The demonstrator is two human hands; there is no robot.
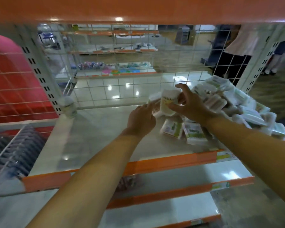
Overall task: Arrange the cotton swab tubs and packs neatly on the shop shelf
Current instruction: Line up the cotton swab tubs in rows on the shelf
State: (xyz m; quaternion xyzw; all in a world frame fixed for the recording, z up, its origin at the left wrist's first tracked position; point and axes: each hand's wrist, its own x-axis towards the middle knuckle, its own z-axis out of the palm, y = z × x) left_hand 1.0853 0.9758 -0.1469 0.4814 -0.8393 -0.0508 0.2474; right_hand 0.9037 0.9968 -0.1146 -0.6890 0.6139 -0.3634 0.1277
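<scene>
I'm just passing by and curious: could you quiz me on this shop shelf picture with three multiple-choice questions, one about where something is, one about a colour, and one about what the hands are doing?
1. Where does the jumbled heap of cotton swab packs lie on the shelf?
A. at its right end
B. at its left end
C. on the floor below

2. What colour is the shelf's front edge strip?
A. blue
B. orange
C. black

3. What is the right hand doing?
A. hanging idle
B. pressing flat on the shelf
C. holding a swab tub

Answers:
1. A, the packs pile up at the right, while the left part is bare.
2. B, the strip along the front is orange.
3. C, its fingers curl round the tub, and the left hand touches another pack beside it.
</scene>
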